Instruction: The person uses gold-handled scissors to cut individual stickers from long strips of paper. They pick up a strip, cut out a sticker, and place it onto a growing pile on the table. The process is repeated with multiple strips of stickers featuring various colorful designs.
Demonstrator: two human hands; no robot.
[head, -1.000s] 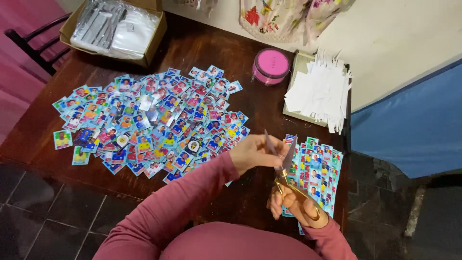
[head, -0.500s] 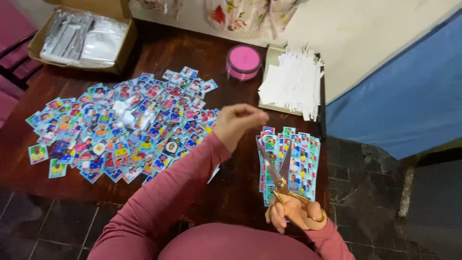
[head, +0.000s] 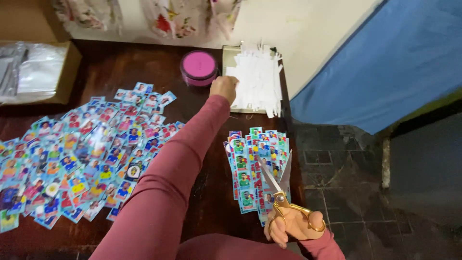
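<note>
Gold-handled scissors (head: pixel 284 200) are sitting in the right hand (head: pixel 288 225), fingers through the loops, blades parted above uncut sticker strips (head: pixel 255 168). Left hand (head: pixel 224 87) is reaching out, closed, touching white paper strips (head: pixel 257 79) beside a pink tub (head: pixel 198 67).

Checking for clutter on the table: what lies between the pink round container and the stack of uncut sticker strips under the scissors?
In the head view, only bare dark wooden table, crossed by the left arm's sleeve, separates the pink round container from the strips.
</note>
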